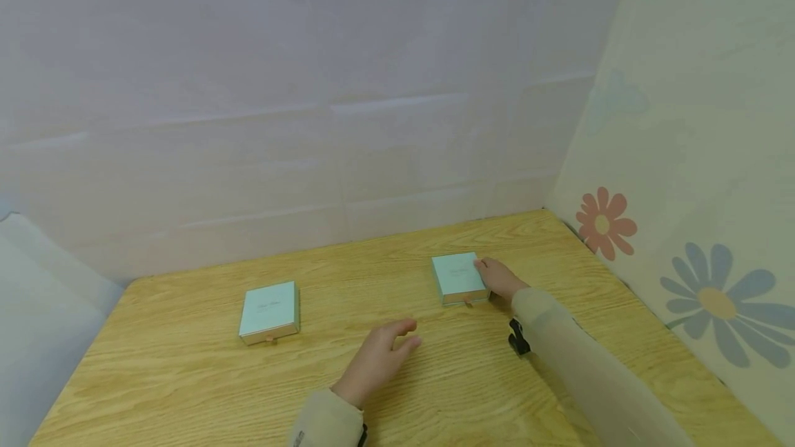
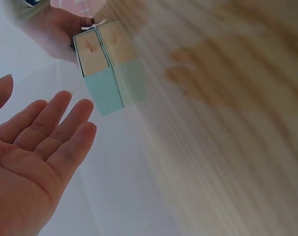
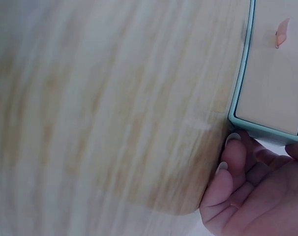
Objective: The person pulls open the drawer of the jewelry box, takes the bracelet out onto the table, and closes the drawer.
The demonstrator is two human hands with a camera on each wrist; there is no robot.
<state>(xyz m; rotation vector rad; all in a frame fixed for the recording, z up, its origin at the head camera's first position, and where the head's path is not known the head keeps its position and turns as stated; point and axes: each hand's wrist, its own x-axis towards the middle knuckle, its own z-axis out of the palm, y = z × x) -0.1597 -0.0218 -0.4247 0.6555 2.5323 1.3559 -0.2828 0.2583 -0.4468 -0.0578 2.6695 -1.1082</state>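
On the right side of the table lies a flat mint-green drawer box [image 1: 456, 273] with a peach front and a small ribbon pull. My right hand [image 1: 499, 278] grips its right side, thumb on the lid's edge. In the right wrist view, curled fingers [image 3: 232, 157] sit against the box's lower edge; part of the thumb is out of frame. My left hand [image 1: 375, 361] hovers in front of the boxes, palm turned inward, fingers relaxed and holding nothing. A second, similar mint-green box [image 1: 270, 310] lies at the left, touched by neither hand.
The wood-grain table [image 1: 186, 378] runs back to a pale draped wall [image 1: 310, 123]. At the right stands a panel with printed flowers [image 1: 717, 302]. A black buckle [image 1: 518, 338] hangs at my right sleeve.
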